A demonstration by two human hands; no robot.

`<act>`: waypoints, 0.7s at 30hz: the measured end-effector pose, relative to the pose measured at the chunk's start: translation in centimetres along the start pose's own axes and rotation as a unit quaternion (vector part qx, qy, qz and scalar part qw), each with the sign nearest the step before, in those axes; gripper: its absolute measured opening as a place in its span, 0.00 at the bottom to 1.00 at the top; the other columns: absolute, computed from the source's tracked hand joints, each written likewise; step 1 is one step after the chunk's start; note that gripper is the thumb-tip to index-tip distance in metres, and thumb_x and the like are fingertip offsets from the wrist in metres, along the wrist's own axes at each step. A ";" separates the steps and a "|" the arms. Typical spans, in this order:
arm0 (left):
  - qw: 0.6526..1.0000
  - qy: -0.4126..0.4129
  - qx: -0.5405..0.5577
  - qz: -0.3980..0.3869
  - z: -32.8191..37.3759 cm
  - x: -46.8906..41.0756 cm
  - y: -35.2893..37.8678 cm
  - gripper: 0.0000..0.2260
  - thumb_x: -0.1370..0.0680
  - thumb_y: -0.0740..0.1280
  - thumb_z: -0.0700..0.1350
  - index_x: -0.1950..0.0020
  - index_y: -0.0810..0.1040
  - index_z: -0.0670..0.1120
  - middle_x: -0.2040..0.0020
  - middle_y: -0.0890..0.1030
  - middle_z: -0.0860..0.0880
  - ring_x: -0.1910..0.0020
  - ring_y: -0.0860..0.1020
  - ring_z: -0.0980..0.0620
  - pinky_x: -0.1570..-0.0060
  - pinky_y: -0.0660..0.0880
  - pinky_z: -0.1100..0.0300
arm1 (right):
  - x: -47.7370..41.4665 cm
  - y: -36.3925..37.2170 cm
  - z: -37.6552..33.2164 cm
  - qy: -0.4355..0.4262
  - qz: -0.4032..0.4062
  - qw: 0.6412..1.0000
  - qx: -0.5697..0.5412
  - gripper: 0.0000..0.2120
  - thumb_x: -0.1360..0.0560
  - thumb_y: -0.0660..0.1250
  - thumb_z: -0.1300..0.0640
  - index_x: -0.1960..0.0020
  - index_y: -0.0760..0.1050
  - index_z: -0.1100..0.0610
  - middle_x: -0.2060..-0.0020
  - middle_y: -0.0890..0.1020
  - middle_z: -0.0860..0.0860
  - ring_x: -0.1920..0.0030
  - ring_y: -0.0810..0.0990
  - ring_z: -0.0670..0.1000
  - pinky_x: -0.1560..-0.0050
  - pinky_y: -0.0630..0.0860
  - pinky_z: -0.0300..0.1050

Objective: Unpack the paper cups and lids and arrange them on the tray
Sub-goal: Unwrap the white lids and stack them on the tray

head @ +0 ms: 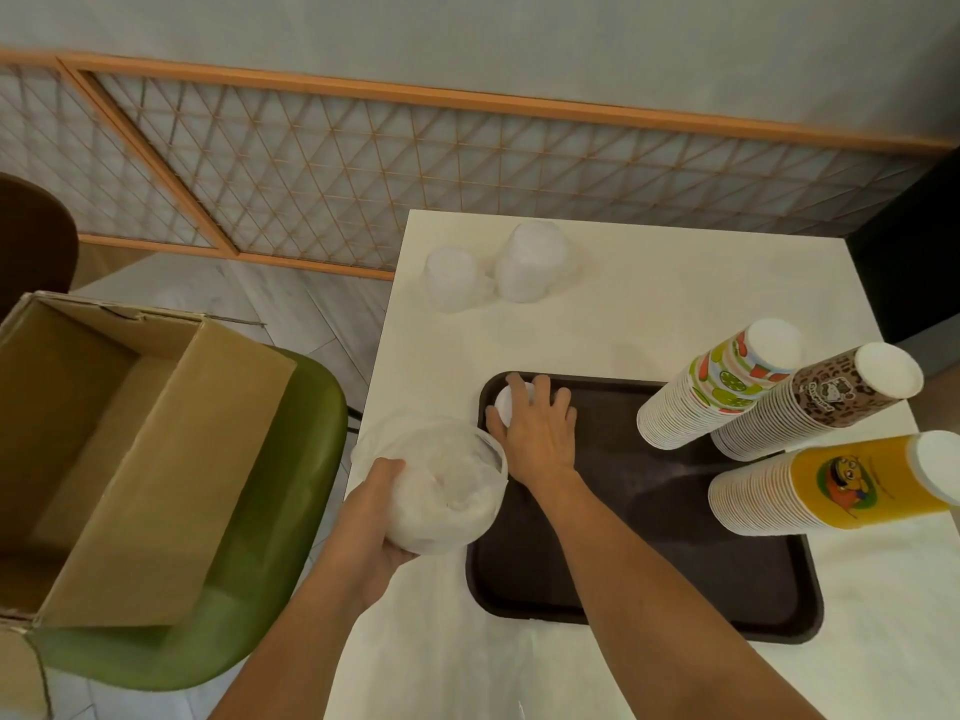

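Mostly hidden: white lid (pixel 505 402) under right hand (pixel 537 433), fingers (pixel 540 389) curled round it, at tray's (pixel 675 563) 10 o'clock corner. Left hand (pixel 374 517) grips bagged lids (pixel 441 480), contents blurred, at counter's (pixel 649 314) 9 o'clock edge.

Matt dark plastic tray (pixel 649 537) on a smooth pale surface (pixel 649 304) with faint marbling; printed paper cup stacks (pixel 727 392) with ridged white rims; thin, crinkled translucent plastic wrap around the lid bundle (pixel 447 485); plain brown corrugated cardboard box (pixel 130 433); smooth green upholstered chair (pixel 270 563).
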State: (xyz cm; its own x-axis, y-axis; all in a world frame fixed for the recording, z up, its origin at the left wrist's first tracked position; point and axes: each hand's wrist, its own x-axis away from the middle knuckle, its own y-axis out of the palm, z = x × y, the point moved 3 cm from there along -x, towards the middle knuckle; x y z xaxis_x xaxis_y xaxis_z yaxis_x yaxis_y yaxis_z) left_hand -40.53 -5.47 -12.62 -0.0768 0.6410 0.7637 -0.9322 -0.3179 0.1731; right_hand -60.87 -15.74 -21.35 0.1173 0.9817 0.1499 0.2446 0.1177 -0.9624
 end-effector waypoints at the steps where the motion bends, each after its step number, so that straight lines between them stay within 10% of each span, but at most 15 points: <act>1: 1.000 0.000 -0.002 -0.003 -0.1 0.0 0.0 0.21 0.18 0.66 0.57 0.25 0.71 0.58 0.33 0.81 0.49 0.35 0.80 0.43 0.46 0.83 0.39 | 0.0 0.1 -0.1 0.004 -0.002 1.000 -0.003 0.29 0.19 0.56 0.36 0.22 0.63 0.47 0.33 0.69 0.55 0.39 0.69 0.60 0.40 0.73 0.58; 21: 1.000 0.008 -0.002 -0.019 0.1 0.5 -0.1 0.15 0.16 0.65 0.54 0.30 0.75 0.57 0.35 0.83 0.49 0.36 0.81 0.43 0.42 0.81 0.37 | 0.1 -1.1 0.0 0.013 -0.048 0.998 -0.024 0.28 0.20 0.55 0.33 0.23 0.61 0.42 0.27 0.63 0.56 0.32 0.65 0.62 0.34 0.66 0.66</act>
State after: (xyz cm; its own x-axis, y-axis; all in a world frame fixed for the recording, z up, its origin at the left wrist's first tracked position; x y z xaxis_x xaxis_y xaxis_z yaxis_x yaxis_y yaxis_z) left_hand -40.48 -5.21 -12.17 -0.0478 0.6640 0.7462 -0.9357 -0.2911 0.1992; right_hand -61.09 -15.75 -20.22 0.1163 0.9618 0.2479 0.3015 0.2036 -0.9315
